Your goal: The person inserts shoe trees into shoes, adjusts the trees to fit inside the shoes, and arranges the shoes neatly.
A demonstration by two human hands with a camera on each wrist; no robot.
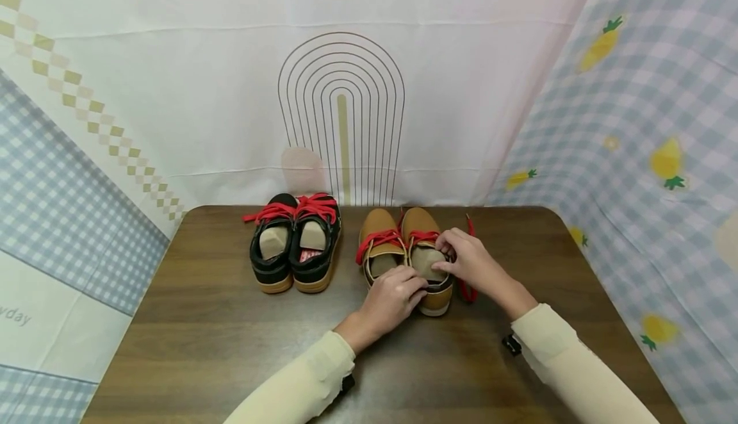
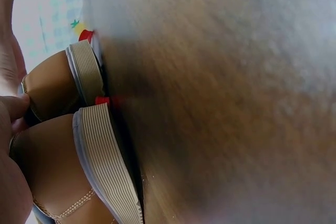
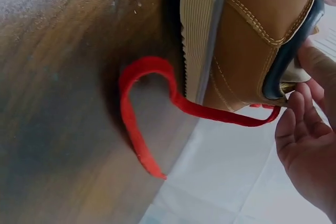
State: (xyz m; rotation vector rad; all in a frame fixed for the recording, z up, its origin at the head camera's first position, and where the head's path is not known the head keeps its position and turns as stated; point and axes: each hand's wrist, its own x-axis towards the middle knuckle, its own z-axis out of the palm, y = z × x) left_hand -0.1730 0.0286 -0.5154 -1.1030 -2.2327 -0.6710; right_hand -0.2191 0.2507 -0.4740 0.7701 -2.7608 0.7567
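While hands hold heel, tan shoe (image 1: 428, 244) toe points away.

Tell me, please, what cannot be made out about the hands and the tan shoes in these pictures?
- Head view: the left hand covers the heel of the right tan shoe; its grip is hidden.
- Head view: the right hand hides what its fingertips pinch.
- Left wrist view: the table is blurred.
- Right wrist view: the red lace vanishes behind the shoe.

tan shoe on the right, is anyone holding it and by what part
Yes. Both hands hold the right tan shoe at its collar: the left hand at the heel opening, the right hand at the outer edge near the red lace.
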